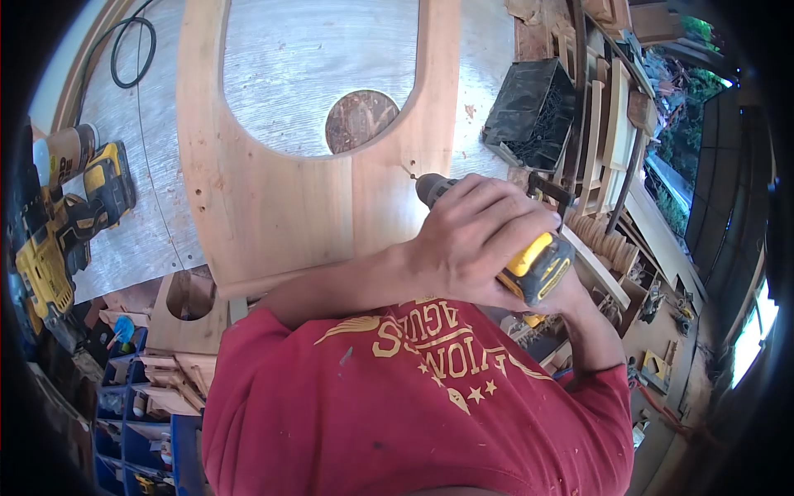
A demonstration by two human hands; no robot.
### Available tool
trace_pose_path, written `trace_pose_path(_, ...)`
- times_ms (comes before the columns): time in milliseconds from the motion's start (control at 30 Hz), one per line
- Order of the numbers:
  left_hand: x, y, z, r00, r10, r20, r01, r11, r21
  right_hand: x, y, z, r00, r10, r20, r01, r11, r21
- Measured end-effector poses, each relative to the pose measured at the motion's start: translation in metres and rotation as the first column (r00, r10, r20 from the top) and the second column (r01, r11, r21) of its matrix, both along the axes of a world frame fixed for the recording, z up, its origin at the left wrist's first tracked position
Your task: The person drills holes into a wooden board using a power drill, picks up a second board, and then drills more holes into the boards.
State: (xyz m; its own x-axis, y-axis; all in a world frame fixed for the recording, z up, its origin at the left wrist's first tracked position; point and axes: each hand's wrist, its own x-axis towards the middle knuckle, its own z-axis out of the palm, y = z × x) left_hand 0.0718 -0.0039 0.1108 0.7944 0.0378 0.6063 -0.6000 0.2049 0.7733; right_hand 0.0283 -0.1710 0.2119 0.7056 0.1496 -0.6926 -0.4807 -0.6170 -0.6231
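Observation:
Both my hands are wrapped round a yellow and black cordless drill point(536, 266) in front of my chest. My left hand point(480, 227) reaches across and closes over the top of its body. Lower down on the right, my right hand point(564, 291) grips the drill from below, its fingers mostly hidden behind the tool and my left hand. The drill's dark chuck point(432, 188) points away to the upper left. Its thin bit reaches close to a small dark hole in the wooden panel point(281, 207), which has a large rounded cut-out.
The panel lies on a pale, worn workbench point(153, 248). On the left are other yellow power tools point(50, 269) and a black cable point(135, 54). A black box of screws or nails point(533, 112) stands right of the panel. Wood offcuts point(608, 140) and blue bins point(136, 413) surround the bench.

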Motion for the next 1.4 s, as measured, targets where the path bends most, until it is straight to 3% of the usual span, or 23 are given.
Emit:
trace_pose_path(133, -0.001, -0.015, 0.012, 1.0, 0.015, -0.013, -0.016, 1.0, -0.021, -0.009, -0.015, 0.01, 0.995, -0.099, -0.026, 0.1, 0.993, 0.064)
trace_pose_path(233, 0.008, -0.006, 0.03, 0.997, -0.071, -0.02, 0.071, 0.997, -0.013, -0.005, -0.003, 0.027, 0.921, -0.319, -0.222, 0.342, 0.936, 0.077)
trace_pose_path(267, 0.006, -0.011, 0.03, 0.999, -0.048, -0.025, 0.047, 0.999, -0.023, -0.012, -0.015, 0.024, 0.965, -0.215, -0.153, 0.228, 0.971, 0.075)
trace_pose_path(333, 0.008, -0.014, 0.027, 0.998, -0.063, -0.013, 0.063, 0.998, -0.024, -0.018, -0.017, 0.025, 0.986, -0.154, -0.062, 0.155, 0.988, 0.0)
trace_pose_path(500, 0.011, -0.015, 0.02, 0.995, -0.088, 0.052, 0.087, 0.996, 0.009, -0.007, -0.003, 0.021, 0.977, -0.207, -0.043, 0.207, 0.978, -0.001)
trace_pose_path(533, 0.011, -0.014, 0.019, 0.993, -0.106, 0.055, 0.105, 0.994, 0.015, -0.002, 0.005, 0.025, 0.947, -0.304, -0.103, 0.305, 0.952, -0.006)
trace_pose_path(633, 0.015, -0.012, 0.017, 0.989, -0.131, 0.067, 0.129, 0.991, 0.031, -0.008, -0.007, 0.015, 0.931, -0.333, -0.146, 0.343, 0.938, 0.045)
trace_pose_path(1267, 0.022, -0.012, 0.005, 0.993, -0.089, 0.083, 0.087, 0.996, 0.018, 0.0, -0.01, -0.003, 0.97, -0.24, -0.025, 0.241, 0.96, 0.144)
trace_pose_path(1400, 0.024, -0.01, 0.005, 0.996, -0.08, 0.047, 0.08, 0.997, 0.005, 0.002, -0.014, -0.003, 0.967, -0.238, -0.093, 0.249, 0.961, 0.121)
